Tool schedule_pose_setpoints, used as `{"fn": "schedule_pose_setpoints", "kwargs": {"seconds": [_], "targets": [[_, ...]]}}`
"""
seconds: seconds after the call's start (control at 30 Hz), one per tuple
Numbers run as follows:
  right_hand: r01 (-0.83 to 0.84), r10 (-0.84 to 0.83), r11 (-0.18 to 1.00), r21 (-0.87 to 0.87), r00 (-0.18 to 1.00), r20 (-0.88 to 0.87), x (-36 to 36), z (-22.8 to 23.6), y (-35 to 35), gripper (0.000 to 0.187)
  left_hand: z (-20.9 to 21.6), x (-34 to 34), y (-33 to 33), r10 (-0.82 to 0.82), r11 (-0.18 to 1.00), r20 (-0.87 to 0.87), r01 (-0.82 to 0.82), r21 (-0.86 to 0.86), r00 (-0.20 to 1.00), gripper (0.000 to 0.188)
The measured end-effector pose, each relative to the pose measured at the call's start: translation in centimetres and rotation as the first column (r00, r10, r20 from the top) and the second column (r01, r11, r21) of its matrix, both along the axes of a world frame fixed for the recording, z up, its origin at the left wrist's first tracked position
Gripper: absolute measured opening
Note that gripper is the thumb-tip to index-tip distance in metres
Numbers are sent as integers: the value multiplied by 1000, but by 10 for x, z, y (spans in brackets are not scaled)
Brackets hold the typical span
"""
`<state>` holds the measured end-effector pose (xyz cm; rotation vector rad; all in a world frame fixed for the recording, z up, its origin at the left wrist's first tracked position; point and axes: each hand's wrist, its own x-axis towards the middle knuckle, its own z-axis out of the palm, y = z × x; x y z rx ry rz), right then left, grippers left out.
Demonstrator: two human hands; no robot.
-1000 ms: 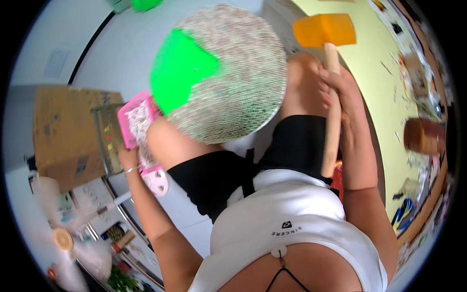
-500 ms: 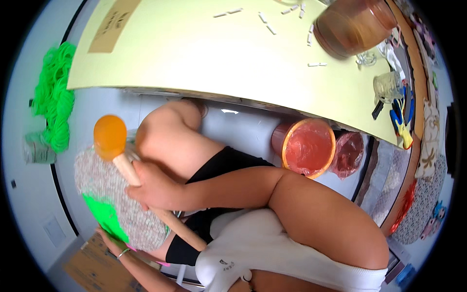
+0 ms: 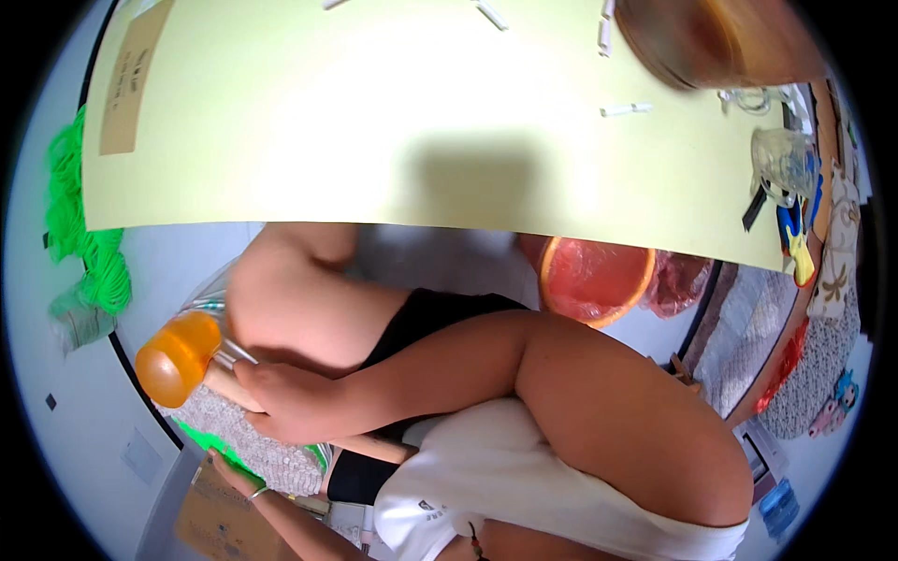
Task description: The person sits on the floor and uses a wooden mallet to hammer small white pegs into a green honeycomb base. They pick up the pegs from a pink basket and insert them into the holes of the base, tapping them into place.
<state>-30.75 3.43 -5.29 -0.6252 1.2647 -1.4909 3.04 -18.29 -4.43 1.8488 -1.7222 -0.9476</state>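
A pale yellow counter (image 3: 281,159) fills the upper part of the view, a dark shadow near its front edge. A cardboard box (image 3: 229,528) shows at the lower left. Just beside the person's knee is a rough grey mat (image 3: 285,465) with a bright green patch (image 3: 223,446), partly hidden by the right arm. A bin (image 3: 597,280) lined with pink plastic stands under the counter's edge, and a bundle of green yarn (image 3: 89,210) hangs at far left. A brown jar (image 3: 720,37) stands on the counter. The mallet (image 3: 176,360), with an orange head and wooden handle, slants over the mat; the right hand (image 3: 285,402) is wrapped around its handle. The left hand (image 3: 234,472) lies by the green patch; whether it grips, I cannot tell. Small white sticks (image 3: 627,109) are scattered on the counter.
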Motion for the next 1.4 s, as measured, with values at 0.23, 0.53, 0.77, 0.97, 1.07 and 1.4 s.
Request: {"fn": "schedule_pose_setpoints", "kwargs": {"seconds": [0.23,0.53,0.77,0.97,1.07,1.4], "targets": [[213,-357,934,-286,563,-746,-66,37,36,68,-5,13,-11,-32,999,19,33,-21,999,73],[317,33,927,201,465,-885,-155,48,64,54,-19,30,-21,-28,999,-102,31,29,994,70],[364,-26,931,-21,9,-1000,-168,42,99,51,-8,-2,-9,-39,996,199,55,-74,979,83],[-68,-32,996,-66,417,-908,-78,4,170,22,-56,72,-47,6,996,37,-3,-86,999,82],[60,125,982,179,503,-855,-72,-83,197,12,-37,58,-35,20,993,143,-3,-121,989,81],[216,151,638,739,906,-396,-98,-354,212,24,-27,84,-47,-232,950,329,286,-125,916,57]]}}
